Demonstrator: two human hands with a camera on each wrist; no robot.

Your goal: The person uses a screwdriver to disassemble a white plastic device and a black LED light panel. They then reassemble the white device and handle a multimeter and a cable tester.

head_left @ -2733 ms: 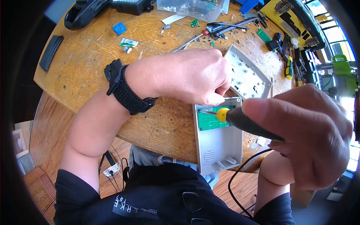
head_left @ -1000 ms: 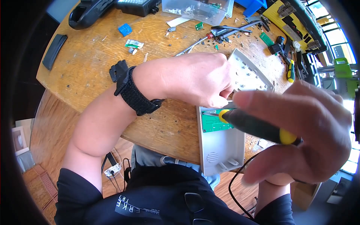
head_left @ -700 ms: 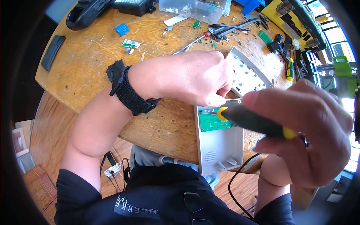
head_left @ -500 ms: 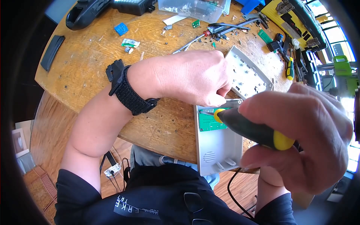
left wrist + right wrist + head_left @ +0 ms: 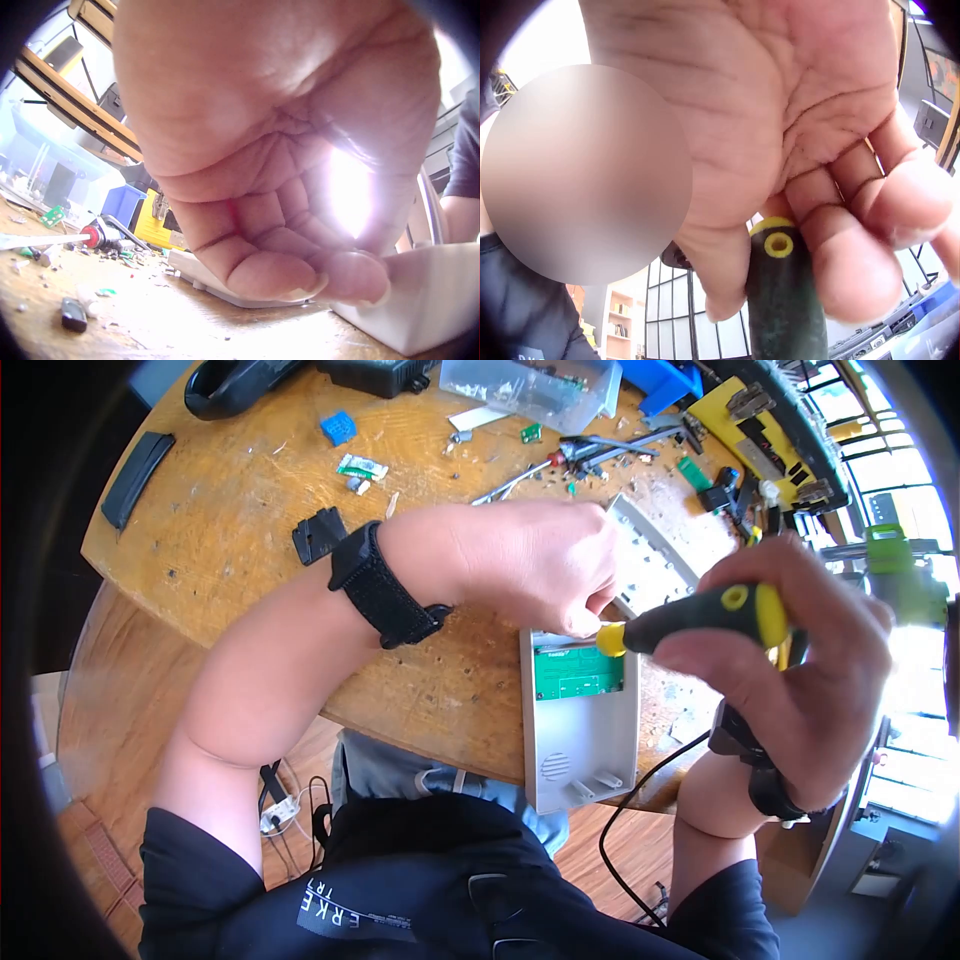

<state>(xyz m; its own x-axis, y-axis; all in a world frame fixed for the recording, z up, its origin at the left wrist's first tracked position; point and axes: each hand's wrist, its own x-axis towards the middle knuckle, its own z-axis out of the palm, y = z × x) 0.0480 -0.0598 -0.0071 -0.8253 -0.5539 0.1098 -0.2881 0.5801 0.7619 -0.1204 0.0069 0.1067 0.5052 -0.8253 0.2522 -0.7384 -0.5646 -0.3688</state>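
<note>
A grey plastic case half (image 5: pixel 583 745) stands open side up at the table's front edge, with a green circuit board (image 5: pixel 580 674) in its upper part. The left hand (image 5: pixel 540 555) grips the far left end of this case; in the left wrist view the fingertips of the left hand (image 5: pixel 277 150) are curled beside the case corner (image 5: pixel 424 300). A green-black and yellow screwdriver (image 5: pixel 700 622) is held by its handle in the right hand (image 5: pixel 805 670), its shaft pointing left over the board's upper edge. The right wrist view shows the handle (image 5: pixel 787 300) between thumb and fingers; the tip is hidden.
A second grey case half (image 5: pixel 650 555) lies behind. Farther back are a red-collared screwdriver (image 5: pixel 530 473), a clear bin (image 5: pixel 530 390), a blue bin (image 5: pixel 660 385) and a yellow toolbox (image 5: pixel 760 440). Debris is scattered about. A black cable (image 5: pixel 603 840) hangs at the front.
The right hand has moved up and back with the screwdriver, whose handle now lies flatter and shows its yellow end. More of the board shows. The left hand keeps its place at the case.
</note>
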